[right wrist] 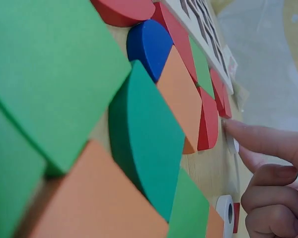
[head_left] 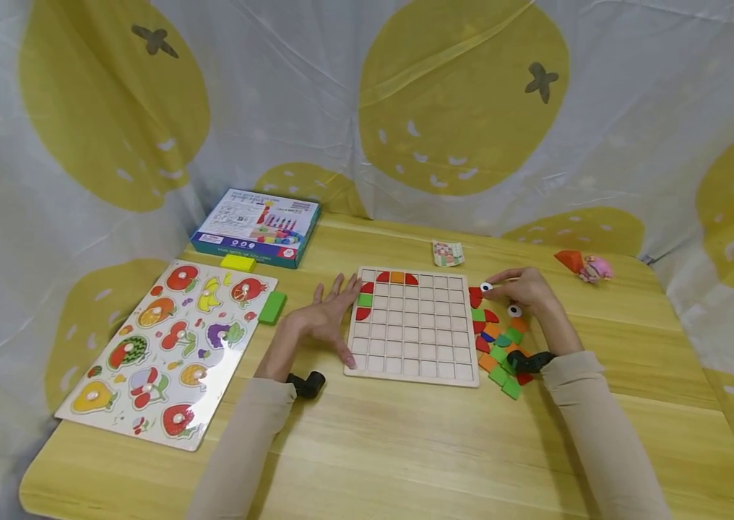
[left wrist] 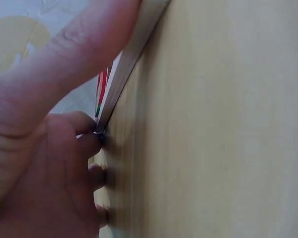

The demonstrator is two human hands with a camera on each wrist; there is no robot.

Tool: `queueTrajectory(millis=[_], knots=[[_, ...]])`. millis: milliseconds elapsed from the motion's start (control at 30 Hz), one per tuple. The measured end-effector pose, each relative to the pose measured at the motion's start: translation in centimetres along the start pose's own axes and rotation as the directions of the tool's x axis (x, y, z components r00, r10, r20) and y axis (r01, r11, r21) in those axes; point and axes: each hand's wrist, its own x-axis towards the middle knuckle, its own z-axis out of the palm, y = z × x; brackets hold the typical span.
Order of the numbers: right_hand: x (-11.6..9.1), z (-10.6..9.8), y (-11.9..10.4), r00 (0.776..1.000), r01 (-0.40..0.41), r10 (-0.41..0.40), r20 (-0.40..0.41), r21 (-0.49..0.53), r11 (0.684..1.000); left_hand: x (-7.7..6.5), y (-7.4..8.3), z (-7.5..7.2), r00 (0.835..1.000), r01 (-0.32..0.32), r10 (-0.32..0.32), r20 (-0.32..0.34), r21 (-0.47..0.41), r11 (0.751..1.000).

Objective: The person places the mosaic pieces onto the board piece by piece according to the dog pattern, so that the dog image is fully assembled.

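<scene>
A wooden grid board (head_left: 411, 328) lies in the middle of the table, with red quarter-round pieces, an orange square (head_left: 397, 277) and a green square (head_left: 365, 300) along its top and left cells. My left hand (head_left: 321, 318) rests at the board's left edge, fingers spread, thumb by the near corner. In the left wrist view, its fingertips touch the table beside the board's side. At the board's right edge, my right hand (head_left: 528, 290) pinches a white round eye piece (head_left: 485, 287) between thumb and forefinger. Loose coloured pieces (head_left: 499, 354) lie beneath that wrist.
A second eye piece (head_left: 514, 310) lies among the loose pieces. At left is a fruit peg puzzle (head_left: 172, 361), beside green (head_left: 272, 308) and yellow blocks (head_left: 238, 263) and a boxed toy (head_left: 256, 225). A small picture card (head_left: 448, 253) and pink figurine (head_left: 596, 269) lie farther back.
</scene>
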Motion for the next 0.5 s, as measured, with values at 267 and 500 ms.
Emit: queueTrajectory(millis=[267, 500], knots=[[-0.3, 0.0, 0.0, 0.997, 0.042, -0.046, -0.056, -0.084, 0.996, 0.2, -0.3, -0.1, 1.000, -0.011, 0.011, 0.012, -0.001, 1.000], [-1.1, 1.0, -1.5, 0.976, 0.206, -0.211, -0.056, -0.079, 0.975, 0.2, -0.7, 0.0, 1.000, -0.021, 0.021, 0.008, -0.020, 1.000]])
